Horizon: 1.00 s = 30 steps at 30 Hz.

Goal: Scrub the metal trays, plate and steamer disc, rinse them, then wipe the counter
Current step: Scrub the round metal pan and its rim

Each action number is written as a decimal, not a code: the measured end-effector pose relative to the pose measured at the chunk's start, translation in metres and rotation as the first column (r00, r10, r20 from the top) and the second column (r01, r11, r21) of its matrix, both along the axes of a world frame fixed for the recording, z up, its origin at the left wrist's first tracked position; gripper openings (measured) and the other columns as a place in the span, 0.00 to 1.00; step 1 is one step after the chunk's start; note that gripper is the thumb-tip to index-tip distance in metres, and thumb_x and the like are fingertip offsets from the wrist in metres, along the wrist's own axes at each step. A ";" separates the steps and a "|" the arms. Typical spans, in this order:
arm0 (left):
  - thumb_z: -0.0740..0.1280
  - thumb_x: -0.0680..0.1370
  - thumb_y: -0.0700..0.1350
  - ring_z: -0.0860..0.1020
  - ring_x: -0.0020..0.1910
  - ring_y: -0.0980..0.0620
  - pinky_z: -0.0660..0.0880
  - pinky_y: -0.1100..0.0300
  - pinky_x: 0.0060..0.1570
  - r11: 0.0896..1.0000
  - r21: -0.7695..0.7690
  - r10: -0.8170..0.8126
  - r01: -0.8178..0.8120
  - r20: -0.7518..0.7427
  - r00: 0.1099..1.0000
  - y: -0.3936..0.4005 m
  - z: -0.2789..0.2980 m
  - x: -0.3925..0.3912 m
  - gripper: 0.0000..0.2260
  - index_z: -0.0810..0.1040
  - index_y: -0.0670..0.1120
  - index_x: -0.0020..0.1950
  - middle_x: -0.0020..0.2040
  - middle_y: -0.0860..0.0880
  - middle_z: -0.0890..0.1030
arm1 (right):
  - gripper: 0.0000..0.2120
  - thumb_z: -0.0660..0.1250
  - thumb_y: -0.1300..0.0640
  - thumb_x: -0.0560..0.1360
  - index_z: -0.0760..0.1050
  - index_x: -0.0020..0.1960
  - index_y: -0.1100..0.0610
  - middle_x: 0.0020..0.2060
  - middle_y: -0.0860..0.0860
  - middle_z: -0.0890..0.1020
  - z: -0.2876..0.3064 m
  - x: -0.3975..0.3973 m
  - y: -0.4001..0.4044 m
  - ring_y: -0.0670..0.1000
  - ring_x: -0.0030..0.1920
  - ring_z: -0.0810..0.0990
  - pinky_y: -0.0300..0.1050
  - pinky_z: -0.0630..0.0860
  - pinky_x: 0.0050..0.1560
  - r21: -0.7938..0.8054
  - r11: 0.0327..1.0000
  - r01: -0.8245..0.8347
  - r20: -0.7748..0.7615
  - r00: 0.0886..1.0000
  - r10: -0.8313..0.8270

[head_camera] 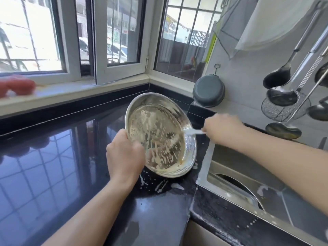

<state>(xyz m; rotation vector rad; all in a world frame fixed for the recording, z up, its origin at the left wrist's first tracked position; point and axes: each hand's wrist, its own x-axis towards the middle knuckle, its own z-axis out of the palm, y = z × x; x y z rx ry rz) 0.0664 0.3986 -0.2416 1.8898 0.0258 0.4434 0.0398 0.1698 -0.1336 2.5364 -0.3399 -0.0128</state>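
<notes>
One soapy metal tray (159, 137) tilts on the counter (53, 166); left hand (125, 155) clamps its near-left rim, right hand (222, 129) pinches one white brush (193, 132).

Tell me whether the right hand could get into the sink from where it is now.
Probably yes. The right hand holds a white brush just above the sink, with nothing between them.

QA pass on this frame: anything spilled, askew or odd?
Yes. White suds are splashed on the black glossy counter just below the round metal tray, and more dot the steel sink rim. The left hand holds the tray tilted while the right hand works a white brush along its rim.
</notes>
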 end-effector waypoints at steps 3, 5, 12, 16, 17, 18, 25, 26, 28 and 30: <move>0.62 0.73 0.35 0.77 0.36 0.43 0.76 0.46 0.33 1.000 -0.002 0.001 -0.001 -0.048 0.999 0.004 -0.001 0.004 0.04 0.73 0.42 0.41 0.37 0.45 0.79 | 0.15 0.62 0.59 0.82 0.78 0.65 0.48 0.47 0.52 0.79 0.005 0.015 -0.008 0.59 0.50 0.81 0.48 0.71 0.41 -0.153 0.983 -0.104 0.108 0.987 0.121; 0.62 0.73 0.35 0.77 0.37 0.45 0.75 0.47 0.33 1.000 -0.006 0.000 0.000 -0.065 0.998 0.006 0.000 0.004 0.04 0.75 0.42 0.41 0.38 0.46 0.80 | 0.15 0.63 0.59 0.81 0.78 0.65 0.48 0.53 0.53 0.82 0.005 0.014 -0.015 0.60 0.54 0.82 0.49 0.72 0.43 -0.152 0.981 -0.123 0.083 0.987 0.137; 0.61 0.73 0.35 0.76 0.37 0.39 0.76 0.41 0.37 1.000 -0.001 0.026 -0.026 -0.127 0.991 0.007 -0.002 0.008 0.03 0.73 0.37 0.44 0.40 0.40 0.79 | 0.09 0.60 0.51 0.82 0.72 0.44 0.49 0.37 0.51 0.77 0.006 -0.022 -0.036 0.60 0.40 0.77 0.54 0.79 0.45 0.225 0.968 -0.112 0.167 0.983 0.075; 0.61 0.72 0.35 0.78 0.40 0.37 0.77 0.41 0.36 1.000 -0.011 0.015 -0.017 -0.124 0.992 0.008 -0.002 0.009 0.04 0.74 0.37 0.44 0.40 0.40 0.80 | 0.10 0.61 0.46 0.80 0.80 0.55 0.42 0.48 0.49 0.85 -0.003 -0.046 -0.023 0.57 0.48 0.82 0.56 0.81 0.51 0.376 0.926 -0.039 0.002 0.999 0.041; 0.61 0.72 0.35 0.78 0.40 0.37 0.77 0.41 0.36 1.000 -0.013 0.011 -0.013 -0.123 0.992 0.008 -0.002 0.009 0.04 0.75 0.37 0.44 0.40 0.40 0.80 | 0.12 0.61 0.46 0.80 0.81 0.58 0.39 0.51 0.47 0.85 -0.007 -0.053 -0.018 0.55 0.50 0.83 0.54 0.81 0.53 0.404 0.915 0.006 -0.070 0.997 0.024; 0.61 0.72 0.35 0.77 0.39 0.38 0.77 0.41 0.35 1.000 -0.012 0.009 -0.010 -0.127 0.992 0.009 -0.002 0.011 0.05 0.75 0.37 0.45 0.40 0.40 0.80 | 0.13 0.62 0.46 0.81 0.81 0.61 0.36 0.53 0.45 0.85 -0.010 -0.058 -0.014 0.53 0.52 0.83 0.52 0.81 0.55 0.420 0.907 0.037 -0.121 0.992 0.016; 0.59 0.69 0.33 0.65 0.32 0.45 0.63 0.52 0.31 0.998 -0.039 -0.060 0.053 -0.221 0.973 0.011 -0.012 0.019 0.08 0.63 0.44 0.35 0.33 0.45 0.69 | 0.12 0.61 0.50 0.81 0.83 0.56 0.41 0.51 0.51 0.83 -0.015 -0.025 -0.013 0.59 0.50 0.81 0.51 0.79 0.50 0.357 0.933 0.040 -0.020 0.999 -0.035; 0.59 0.69 0.33 0.63 0.32 0.46 0.61 0.53 0.32 0.998 -0.035 -0.058 0.052 -0.233 0.971 0.011 -0.014 0.020 0.09 0.61 0.44 0.35 0.32 0.46 0.67 | 0.12 0.62 0.52 0.81 0.84 0.53 0.43 0.48 0.52 0.83 -0.016 -0.021 -0.010 0.58 0.48 0.81 0.50 0.78 0.48 0.342 0.937 0.067 -0.069 0.997 -0.046; 0.59 0.70 0.33 0.62 0.32 0.47 0.59 0.54 0.32 0.999 -0.015 -0.049 0.047 -0.250 0.967 0.011 -0.016 0.023 0.09 0.62 0.44 0.36 0.33 0.46 0.66 | 0.11 0.62 0.55 0.79 0.84 0.50 0.50 0.41 0.51 0.81 -0.015 -0.021 -0.002 0.57 0.44 0.80 0.48 0.78 0.44 0.256 0.961 0.103 -0.221 0.974 -0.045; 0.60 0.71 0.33 0.62 0.32 0.47 0.59 0.55 0.32 0.999 0.001 -0.041 0.043 -0.260 0.965 0.011 -0.017 0.025 0.09 0.62 0.43 0.36 0.33 0.46 0.67 | 0.10 0.62 0.56 0.79 0.83 0.51 0.54 0.40 0.51 0.81 -0.010 -0.025 0.008 0.56 0.44 0.81 0.46 0.76 0.41 0.143 0.985 0.094 -0.345 0.938 -0.040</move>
